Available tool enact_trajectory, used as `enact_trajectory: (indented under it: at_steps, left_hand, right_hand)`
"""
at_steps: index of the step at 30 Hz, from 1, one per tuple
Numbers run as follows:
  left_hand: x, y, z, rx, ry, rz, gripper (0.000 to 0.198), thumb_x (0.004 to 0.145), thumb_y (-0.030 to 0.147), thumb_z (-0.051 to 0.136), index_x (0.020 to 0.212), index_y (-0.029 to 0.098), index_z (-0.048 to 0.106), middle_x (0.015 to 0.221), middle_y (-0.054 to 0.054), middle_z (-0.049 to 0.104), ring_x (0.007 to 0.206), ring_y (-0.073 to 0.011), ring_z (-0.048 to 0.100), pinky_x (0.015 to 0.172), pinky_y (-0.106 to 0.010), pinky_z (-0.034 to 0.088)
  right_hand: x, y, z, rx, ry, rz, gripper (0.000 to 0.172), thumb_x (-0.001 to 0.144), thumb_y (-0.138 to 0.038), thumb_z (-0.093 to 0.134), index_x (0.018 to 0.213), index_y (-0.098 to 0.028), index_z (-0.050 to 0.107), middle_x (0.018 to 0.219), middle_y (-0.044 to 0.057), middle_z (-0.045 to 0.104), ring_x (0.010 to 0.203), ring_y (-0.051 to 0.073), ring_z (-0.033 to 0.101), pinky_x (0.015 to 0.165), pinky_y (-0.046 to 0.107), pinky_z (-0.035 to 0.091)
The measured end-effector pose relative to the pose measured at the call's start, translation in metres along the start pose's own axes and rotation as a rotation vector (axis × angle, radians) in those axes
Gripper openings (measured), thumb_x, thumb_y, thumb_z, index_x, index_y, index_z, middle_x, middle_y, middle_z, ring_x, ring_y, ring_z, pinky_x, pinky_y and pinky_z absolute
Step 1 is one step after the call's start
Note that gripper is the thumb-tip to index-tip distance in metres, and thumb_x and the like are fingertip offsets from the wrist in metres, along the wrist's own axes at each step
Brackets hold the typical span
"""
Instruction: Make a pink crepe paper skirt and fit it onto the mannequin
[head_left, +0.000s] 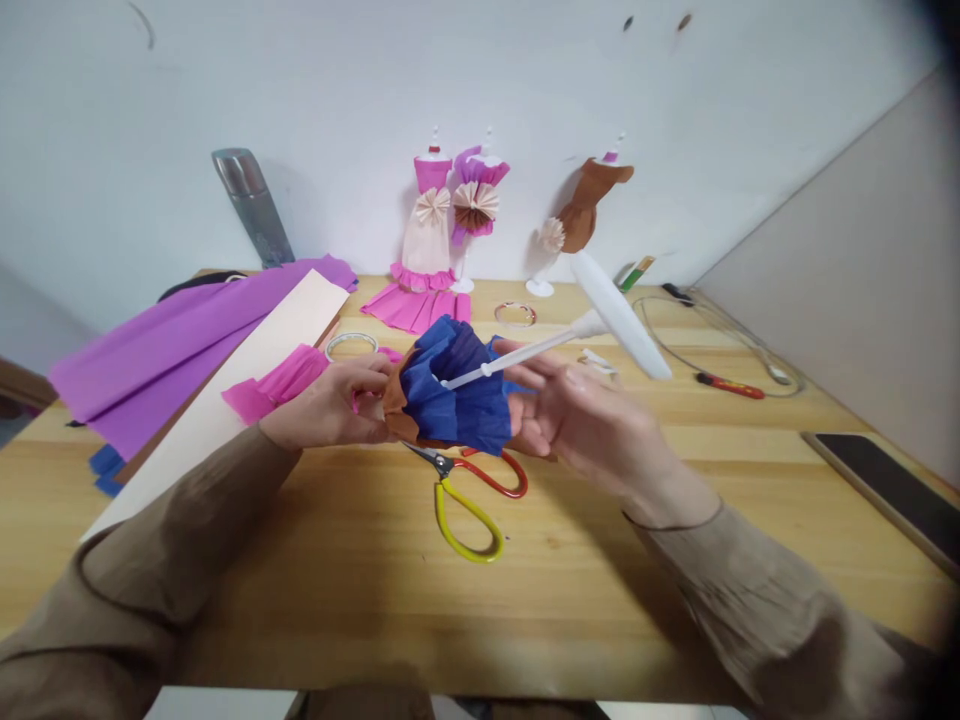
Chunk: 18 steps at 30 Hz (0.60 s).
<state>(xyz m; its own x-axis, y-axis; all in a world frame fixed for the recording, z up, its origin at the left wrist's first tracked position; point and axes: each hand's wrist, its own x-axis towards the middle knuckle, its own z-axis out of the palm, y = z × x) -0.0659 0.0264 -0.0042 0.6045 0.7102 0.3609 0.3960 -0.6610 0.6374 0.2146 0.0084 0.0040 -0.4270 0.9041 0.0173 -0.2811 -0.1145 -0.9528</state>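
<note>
My left hand (341,402) is closed around the bodice end of a small mannequin lying tilted in the air. The mannequin wears a brown wrap (396,405) and a ruffled blue crepe paper skirt (457,390). From the skirt's open end, its white stand pole (525,352) sticks out toward a round white base (622,315). My right hand (592,425) has its fingers apart at the skirt's right edge, touching the blue paper. Below the skirt lie scissors (469,500) with one yellow and one red handle; their blades are partly hidden.
Dressed mannequins, one pink (431,230), one purple (476,200) and one brown (589,210), stand by the wall. Purple paper (187,340) and a cream sheet (247,390) lie left. A phone (892,490), red-handled tool (730,386) and tape ring (352,346) are on the table.
</note>
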Motion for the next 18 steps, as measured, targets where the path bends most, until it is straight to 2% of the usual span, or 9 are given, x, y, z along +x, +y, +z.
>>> enact_trajectory:
  at_steps: [2,4,6,9,12,14,16,18]
  left_hand:
    - [0.002,-0.002,-0.001,-0.008,-0.010,0.028,0.037,0.075,0.041,0.072,0.056,0.017,0.053,0.070,-0.003,0.058,0.069,-0.0150,0.053,0.063,-0.028,0.045]
    - [0.003,-0.003,-0.002,-0.001,-0.001,0.052,0.036,0.076,0.038,0.073,0.056,0.017,0.051,0.070,-0.003,0.058,0.070,-0.0148,0.053,0.063,-0.028,0.045]
    - [0.004,-0.005,-0.003,0.014,0.008,0.085,0.029,0.077,0.034,0.072,0.060,0.017,0.055,0.073,-0.003,0.060,0.072,-0.0150,0.054,0.065,-0.028,0.045]
    - [0.003,-0.009,-0.005,0.051,0.035,0.150,0.021,0.078,0.028,0.073,0.065,0.018,0.060,0.077,-0.004,0.061,0.074,-0.0150,0.057,0.067,-0.028,0.047]
    - [0.002,-0.015,-0.010,0.151,0.067,0.191,0.018,0.077,0.027,0.074,0.069,0.018,0.062,0.077,-0.003,0.059,0.072,-0.0140,0.057,0.064,-0.027,0.047]
    - [0.000,-0.019,-0.015,0.205,0.060,0.201,0.015,0.075,0.027,0.076,0.073,0.018,0.065,0.080,-0.004,0.062,0.071,-0.0133,0.057,0.063,-0.026,0.047]
    - [-0.002,-0.020,-0.020,0.235,0.080,0.206,0.017,0.074,0.030,0.078,0.079,0.018,0.067,0.085,-0.005,0.065,0.073,-0.0137,0.060,0.064,-0.026,0.049]
    - [-0.003,-0.019,-0.025,0.270,0.110,0.199,0.019,0.075,0.033,0.078,0.081,0.018,0.068,0.087,-0.006,0.066,0.076,-0.0143,0.061,0.067,-0.026,0.050]
  right_hand:
    - [0.004,0.001,0.003,0.083,-0.042,0.101,0.051,0.067,-0.052,0.080,0.105,-0.020,0.066,0.078,0.003,0.067,0.055,0.013,0.062,0.036,0.020,0.037]
    - [0.006,0.002,0.003,0.039,-0.016,0.127,0.039,0.066,-0.046,0.082,0.089,-0.018,0.067,0.063,0.000,0.064,0.046,0.009,0.057,0.036,0.017,0.036]
    - [0.006,0.003,0.001,-0.044,0.039,0.090,0.034,0.065,-0.042,0.084,0.076,-0.016,0.066,0.052,-0.002,0.059,0.040,0.006,0.049,0.036,0.016,0.034]
    - [0.002,0.002,-0.001,-0.203,0.130,0.030,0.035,0.064,-0.045,0.084,0.073,-0.015,0.067,0.045,-0.003,0.055,0.038,0.006,0.046,0.035,0.018,0.033]
    - [-0.001,0.001,-0.001,-0.403,0.185,-0.005,0.036,0.071,-0.048,0.077,0.079,-0.014,0.070,0.050,-0.001,0.058,0.040,0.009,0.048,0.036,0.020,0.035]
    - [-0.001,0.002,-0.003,-0.548,0.150,-0.051,0.034,0.079,-0.047,0.068,0.088,-0.014,0.071,0.058,0.003,0.063,0.046,0.012,0.054,0.040,0.024,0.041]
    - [0.000,0.007,-0.007,-0.785,0.141,-0.180,0.030,0.083,-0.041,0.062,0.095,-0.015,0.072,0.074,0.007,0.068,0.060,0.017,0.062,0.051,0.029,0.049]
    - [-0.001,0.014,-0.012,-1.106,0.213,-0.341,0.026,0.085,-0.034,0.059,0.099,-0.016,0.071,0.092,0.011,0.070,0.075,0.021,0.065,0.064,0.035,0.053]
